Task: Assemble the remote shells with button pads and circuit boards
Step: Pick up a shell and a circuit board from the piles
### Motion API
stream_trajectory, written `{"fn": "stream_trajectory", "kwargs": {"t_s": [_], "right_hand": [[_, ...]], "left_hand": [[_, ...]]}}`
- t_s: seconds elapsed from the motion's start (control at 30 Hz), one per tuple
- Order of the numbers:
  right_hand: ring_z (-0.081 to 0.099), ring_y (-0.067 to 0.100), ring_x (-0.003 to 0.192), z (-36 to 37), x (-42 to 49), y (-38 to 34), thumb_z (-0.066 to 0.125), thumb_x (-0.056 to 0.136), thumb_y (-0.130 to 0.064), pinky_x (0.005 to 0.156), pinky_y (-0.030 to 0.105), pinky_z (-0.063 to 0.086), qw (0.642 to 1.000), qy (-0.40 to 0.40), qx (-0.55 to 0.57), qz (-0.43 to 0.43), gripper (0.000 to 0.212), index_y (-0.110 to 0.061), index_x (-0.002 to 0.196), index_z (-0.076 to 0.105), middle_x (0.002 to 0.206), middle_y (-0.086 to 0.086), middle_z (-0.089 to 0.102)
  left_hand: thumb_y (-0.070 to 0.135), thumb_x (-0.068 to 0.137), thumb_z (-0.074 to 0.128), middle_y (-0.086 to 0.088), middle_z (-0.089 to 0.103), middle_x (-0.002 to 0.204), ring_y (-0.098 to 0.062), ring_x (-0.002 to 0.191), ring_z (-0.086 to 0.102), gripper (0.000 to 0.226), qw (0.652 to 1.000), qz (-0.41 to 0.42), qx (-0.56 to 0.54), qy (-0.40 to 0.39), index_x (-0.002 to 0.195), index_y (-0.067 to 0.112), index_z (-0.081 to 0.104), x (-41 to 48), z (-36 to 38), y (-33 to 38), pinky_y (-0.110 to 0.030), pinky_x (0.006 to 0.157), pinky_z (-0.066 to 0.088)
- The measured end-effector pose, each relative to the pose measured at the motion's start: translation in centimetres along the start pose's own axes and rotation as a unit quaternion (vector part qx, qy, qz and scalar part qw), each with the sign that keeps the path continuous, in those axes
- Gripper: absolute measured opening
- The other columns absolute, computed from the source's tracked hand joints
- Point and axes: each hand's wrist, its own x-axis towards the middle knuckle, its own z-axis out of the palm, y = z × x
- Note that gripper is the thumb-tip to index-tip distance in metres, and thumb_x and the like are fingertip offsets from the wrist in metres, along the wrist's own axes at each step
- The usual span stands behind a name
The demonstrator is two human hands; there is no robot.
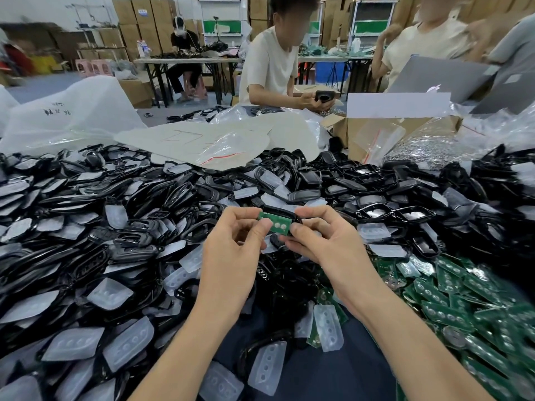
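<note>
Left fingers (265,224): thumb and forefinger pinch the left end of the board (275,223), a small green strip with three round silvery contacts facing the camera. Right fingers (298,228): the thumb presses the board's right end while the other fingers curl behind a black shell (285,213), gripping it. The board lies against the shell's open side (whether it is fully seated cannot be told). A pale pad edge shows just below the board, between the two thumbs. The left hand (231,247) and right hand (328,244) meet at centre frame, both forearms bare, held above the heap.

Below the hands, loose translucent pads (328,327) and a few boards lie on a dark blue surface (318,374). To the left and ahead spreads a deep heap of black shells and pads (86,215), mixed together. To the right lies a pile of green boards (463,302), overlapping one another. Beyond the heap: a white sheet (202,134) with red marks, clear plastic bags (72,111), and an open carton (405,131) holding bagged metal parts. Across the table a seated person (269,62) in a pale shirt holds a black part in both hands; another person (428,39) sits near a grey laptop (443,79). Stacked cartons (144,21) and a third worker at a far table fill the background.
</note>
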Motion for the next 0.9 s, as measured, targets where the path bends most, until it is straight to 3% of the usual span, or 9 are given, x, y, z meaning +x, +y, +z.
{"fn": "stream_trajectory", "kwargs": {"t_s": [0.33, 0.63, 0.9], "right_hand": [[0.077, 0.029, 0.090, 0.02, 0.04, 0.16, 0.065, 0.095, 0.003, 0.079, 0.023, 0.060, 1.000, -0.017, -0.016, -0.005, 0.017, -0.009, 0.105, 0.066, 0.114, 0.027, 0.065], [0.078, 0.026, 0.088, 0.07, -0.11, -0.01, 0.065, 0.095, 0.002, 0.080, 0.023, 0.060, 0.998, -0.022, -0.054, -0.016, 0.017, -0.009, 0.108, 0.066, 0.109, 0.022, 0.067], [0.078, 0.020, 0.083, 0.27, -0.10, 0.41, 0.071, 0.093, -0.004, 0.080, 0.023, 0.060, 0.991, -0.020, -0.124, -0.037, 0.018, -0.018, 0.103, 0.066, 0.101, 0.009, 0.069]], "left_hand": [[0.022, 0.094, 0.070, 0.007, 0.071, 0.083, -0.007, 0.065, 0.065, 0.009, 1.000, -0.009, 0.002, 0.006, 0.096, 0.029, 0.064, 0.02, -0.02, 0.00, -0.020, 0.065, 0.053], [0.023, 0.094, 0.071, 0.003, 0.072, 0.085, -0.008, 0.067, 0.066, 0.009, 1.000, -0.015, 0.013, 0.009, 0.097, 0.028, 0.065, 0.07, 0.01, -0.16, -0.022, 0.065, 0.054], [0.024, 0.094, 0.070, 0.001, 0.072, 0.089, -0.011, 0.071, 0.066, 0.008, 0.999, -0.033, 0.029, 0.014, 0.099, 0.026, 0.064, 0.12, 0.01, -0.13, -0.038, 0.076, 0.058]]}}
